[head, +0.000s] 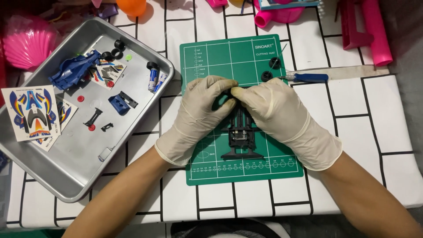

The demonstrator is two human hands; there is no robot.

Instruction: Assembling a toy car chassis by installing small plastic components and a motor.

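A black toy car chassis (241, 136) lies on a green cutting mat (211, 57) in the middle of the table. My left hand (198, 114) and my right hand (277, 117), both in pale latex gloves, meet over the chassis's far end. Their fingertips pinch a small black part there, mostly hidden by the fingers. Two black wheels (271, 69) rest on the mat just beyond my right hand, next to a blue-handled screwdriver (308, 78).
A metal tray (66, 167) at the left holds a blue car body (72, 70), black tyres (113, 50), two batteries (154, 77), small black and blue parts and sticker sheets (33, 112). Pink and orange toys line the far edge.
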